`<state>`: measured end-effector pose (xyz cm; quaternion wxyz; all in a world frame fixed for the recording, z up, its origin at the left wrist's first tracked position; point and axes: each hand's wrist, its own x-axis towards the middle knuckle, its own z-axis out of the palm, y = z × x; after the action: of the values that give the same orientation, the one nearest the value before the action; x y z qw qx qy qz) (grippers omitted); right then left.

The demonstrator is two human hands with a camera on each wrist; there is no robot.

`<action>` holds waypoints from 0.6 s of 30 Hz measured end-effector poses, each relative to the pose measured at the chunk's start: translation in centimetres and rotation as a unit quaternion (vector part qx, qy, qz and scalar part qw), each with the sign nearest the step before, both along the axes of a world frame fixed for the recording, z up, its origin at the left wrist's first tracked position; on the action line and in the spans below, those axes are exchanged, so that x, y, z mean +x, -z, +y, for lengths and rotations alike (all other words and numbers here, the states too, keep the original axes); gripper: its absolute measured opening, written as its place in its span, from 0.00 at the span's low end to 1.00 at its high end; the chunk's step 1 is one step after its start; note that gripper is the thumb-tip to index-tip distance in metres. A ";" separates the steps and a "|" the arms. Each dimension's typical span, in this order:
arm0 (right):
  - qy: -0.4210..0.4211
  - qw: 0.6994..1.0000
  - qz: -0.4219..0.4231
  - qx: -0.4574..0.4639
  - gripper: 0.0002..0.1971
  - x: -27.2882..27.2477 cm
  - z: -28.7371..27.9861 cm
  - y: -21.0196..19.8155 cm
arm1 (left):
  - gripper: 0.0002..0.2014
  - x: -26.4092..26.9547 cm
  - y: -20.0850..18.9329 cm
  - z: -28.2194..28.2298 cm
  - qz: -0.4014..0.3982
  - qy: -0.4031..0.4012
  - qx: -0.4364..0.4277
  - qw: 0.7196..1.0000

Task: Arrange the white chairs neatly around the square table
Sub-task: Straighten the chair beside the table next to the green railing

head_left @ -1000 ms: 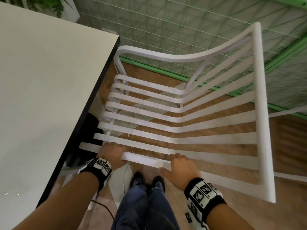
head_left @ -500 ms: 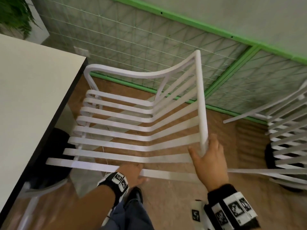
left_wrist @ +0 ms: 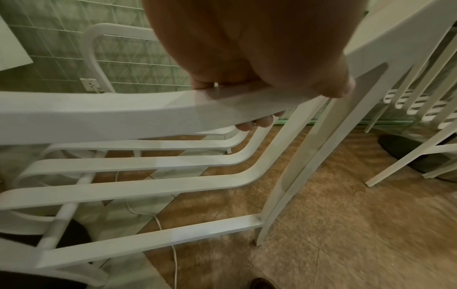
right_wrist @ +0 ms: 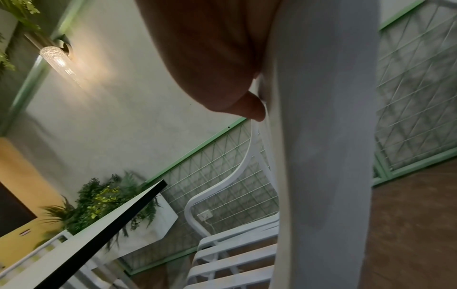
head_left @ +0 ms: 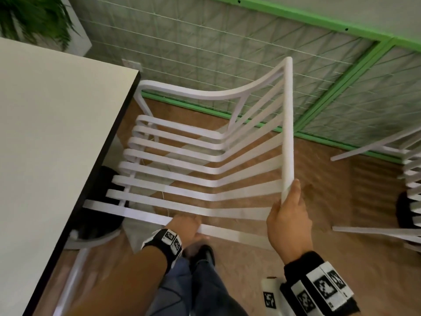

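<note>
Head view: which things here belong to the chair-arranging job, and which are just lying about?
Part of the job:
- white chair, left hand gripping its near armrest, right hand gripping its top rail
- square table
- second white chair

Lying about:
- potted plant
- wall socket
- white cable

I am viewing from the head downward; both wrist cameras are sitting close, all 3 sharing the white chair (head_left: 205, 174).
</note>
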<state>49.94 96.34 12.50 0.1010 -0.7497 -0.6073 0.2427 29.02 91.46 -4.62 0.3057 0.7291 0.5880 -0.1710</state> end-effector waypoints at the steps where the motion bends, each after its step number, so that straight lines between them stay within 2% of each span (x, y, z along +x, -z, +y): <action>1: -0.001 1.000 0.005 -0.002 0.31 -0.4 -0.4 0.1 | 0.33 -0.6 -0.1 -0.4 0.002 -0.001 -0.003 1.000; 7: -0.008 0.999 0.028 -0.012 0.31 -2.4 -2.1 0.1 | 0.31 -2.9 -0.3 -2.6 -0.004 -0.023 -0.016 1.000; 18: 0.003 0.997 0.060 -0.042 0.32 -1.5 -3.9 0.0 | 0.33 -2.4 0.5 -4.9 0.016 -0.012 -0.019 1.000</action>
<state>48.49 92.43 12.55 0.1068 -0.7388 -0.5876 0.3122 26.62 86.55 -5.14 0.3127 0.7129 0.5983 -0.1899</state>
